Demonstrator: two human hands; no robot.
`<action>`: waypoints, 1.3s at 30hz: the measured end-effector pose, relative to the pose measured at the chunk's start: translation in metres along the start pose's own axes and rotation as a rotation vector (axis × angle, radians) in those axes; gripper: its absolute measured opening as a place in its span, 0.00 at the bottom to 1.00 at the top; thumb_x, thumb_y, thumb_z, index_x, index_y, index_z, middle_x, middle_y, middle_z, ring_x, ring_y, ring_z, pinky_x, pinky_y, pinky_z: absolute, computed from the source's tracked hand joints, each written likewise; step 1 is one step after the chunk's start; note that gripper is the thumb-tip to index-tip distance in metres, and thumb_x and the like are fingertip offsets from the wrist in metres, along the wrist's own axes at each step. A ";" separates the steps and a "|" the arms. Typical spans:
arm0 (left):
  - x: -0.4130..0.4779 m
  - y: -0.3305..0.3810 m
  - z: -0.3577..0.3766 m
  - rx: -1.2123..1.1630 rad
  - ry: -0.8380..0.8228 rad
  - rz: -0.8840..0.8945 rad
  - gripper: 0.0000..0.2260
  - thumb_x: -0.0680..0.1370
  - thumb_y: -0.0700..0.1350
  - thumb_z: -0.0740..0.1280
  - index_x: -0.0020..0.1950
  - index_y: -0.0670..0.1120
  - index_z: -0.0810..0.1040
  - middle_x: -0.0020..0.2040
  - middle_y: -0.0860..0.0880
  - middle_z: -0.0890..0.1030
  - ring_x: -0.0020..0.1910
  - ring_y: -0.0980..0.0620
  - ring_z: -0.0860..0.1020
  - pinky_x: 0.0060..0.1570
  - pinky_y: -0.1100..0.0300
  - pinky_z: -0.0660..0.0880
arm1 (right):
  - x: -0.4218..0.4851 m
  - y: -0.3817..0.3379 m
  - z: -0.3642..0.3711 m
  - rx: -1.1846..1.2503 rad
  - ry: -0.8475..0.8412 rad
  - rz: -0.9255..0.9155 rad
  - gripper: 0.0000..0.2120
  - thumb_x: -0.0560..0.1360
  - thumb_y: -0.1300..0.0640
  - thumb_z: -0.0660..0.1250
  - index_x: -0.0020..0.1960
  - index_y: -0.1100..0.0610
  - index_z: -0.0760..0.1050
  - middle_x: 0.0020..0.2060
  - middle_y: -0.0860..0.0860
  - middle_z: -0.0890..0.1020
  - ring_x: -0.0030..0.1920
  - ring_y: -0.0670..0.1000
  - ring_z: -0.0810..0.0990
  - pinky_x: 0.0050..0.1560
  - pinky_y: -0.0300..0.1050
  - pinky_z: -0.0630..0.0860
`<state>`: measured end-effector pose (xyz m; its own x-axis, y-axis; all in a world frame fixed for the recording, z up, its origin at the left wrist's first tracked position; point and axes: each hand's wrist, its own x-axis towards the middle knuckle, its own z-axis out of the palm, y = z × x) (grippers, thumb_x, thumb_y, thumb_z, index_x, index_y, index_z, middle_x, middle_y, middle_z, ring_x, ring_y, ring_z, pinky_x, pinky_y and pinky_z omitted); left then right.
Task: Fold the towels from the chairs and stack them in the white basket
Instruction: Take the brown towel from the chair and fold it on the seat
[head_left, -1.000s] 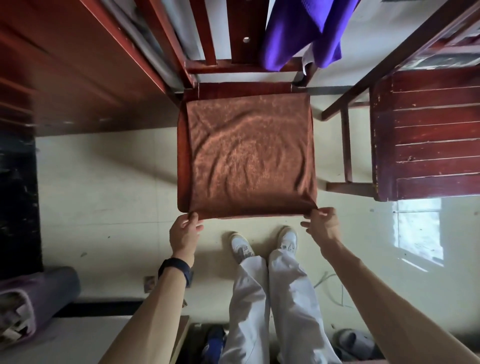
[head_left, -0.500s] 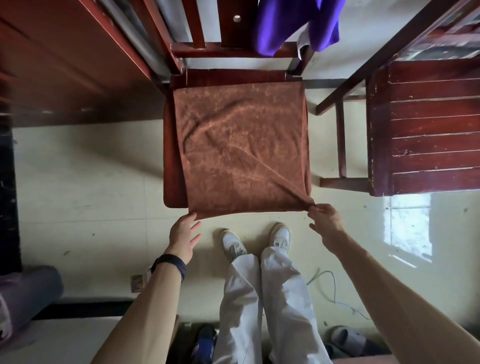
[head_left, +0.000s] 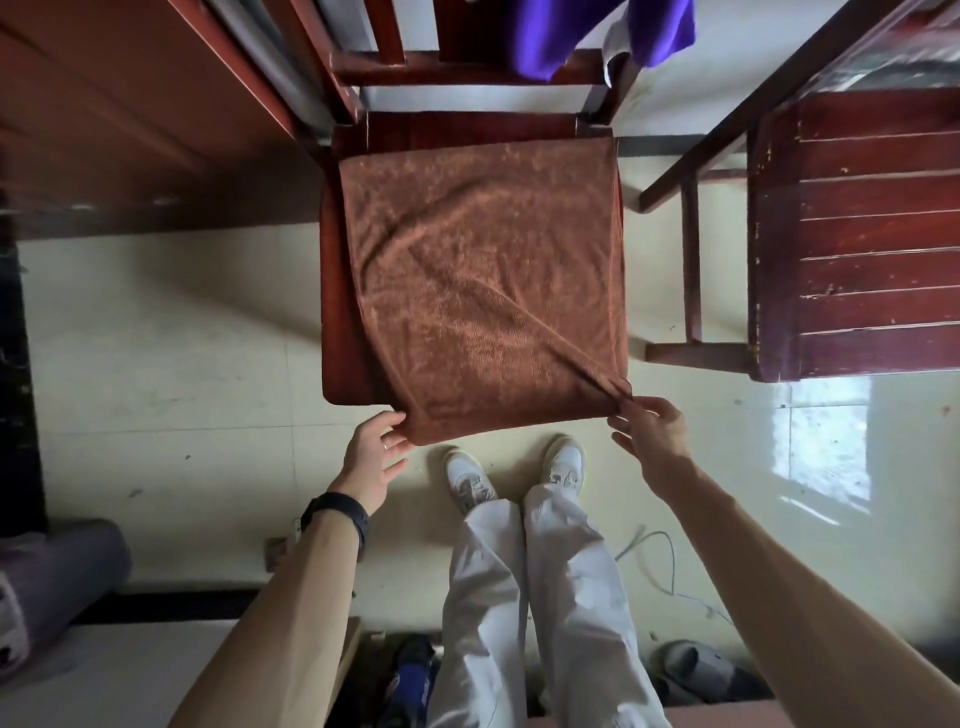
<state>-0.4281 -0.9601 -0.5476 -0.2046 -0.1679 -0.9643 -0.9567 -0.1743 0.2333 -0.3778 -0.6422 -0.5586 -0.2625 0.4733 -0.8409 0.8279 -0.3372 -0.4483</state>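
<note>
A brown towel (head_left: 483, 280) lies spread over the seat of a dark red wooden chair (head_left: 337, 332) in front of me. My right hand (head_left: 652, 431) pinches the towel's near right corner and pulls it taut, raising a diagonal crease. My left hand (head_left: 371, 457) is open, fingers spread, touching the towel's near left corner. A purple towel (head_left: 571, 26) hangs over the chair's backrest at the top. No white basket is in view.
A second dark red slatted chair (head_left: 857, 234) stands to the right. A wooden cabinet (head_left: 130, 104) fills the upper left. A rolled grey mat (head_left: 57, 582) lies at lower left. A thin cable (head_left: 660, 561) and slippers (head_left: 696, 670) lie on the tiled floor by my feet.
My left hand let go of the near left corner and opened. The towel's left edge has slid right, baring the seat's left side. My right hand keeps its pinch.
</note>
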 end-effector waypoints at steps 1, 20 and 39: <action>-0.004 0.001 0.000 -0.039 -0.019 -0.009 0.06 0.80 0.47 0.61 0.48 0.49 0.77 0.51 0.45 0.80 0.57 0.44 0.78 0.68 0.49 0.67 | -0.002 -0.001 0.000 0.013 0.016 -0.003 0.05 0.80 0.62 0.65 0.55 0.62 0.73 0.43 0.57 0.81 0.42 0.52 0.82 0.41 0.44 0.78; -0.036 0.006 -0.011 -0.418 -0.065 -0.029 0.08 0.77 0.41 0.68 0.55 0.41 0.76 0.53 0.43 0.79 0.54 0.47 0.78 0.51 0.58 0.78 | -0.013 -0.033 -0.016 0.120 -0.008 0.101 0.00 0.79 0.65 0.65 0.49 0.63 0.74 0.43 0.57 0.80 0.43 0.53 0.82 0.47 0.44 0.81; -0.122 0.054 -0.039 -0.148 0.070 0.070 0.06 0.73 0.35 0.75 0.48 0.39 0.82 0.46 0.44 0.83 0.45 0.50 0.82 0.45 0.60 0.82 | -0.077 -0.098 -0.047 -0.019 -0.072 -0.022 0.03 0.75 0.72 0.68 0.45 0.67 0.77 0.35 0.59 0.81 0.32 0.49 0.82 0.40 0.38 0.82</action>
<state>-0.4471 -0.9867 -0.4122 -0.2494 -0.2511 -0.9353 -0.8987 -0.2998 0.3202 -0.4157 -0.6075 -0.4360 -0.3152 0.4208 -0.8506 0.8306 -0.3112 -0.4618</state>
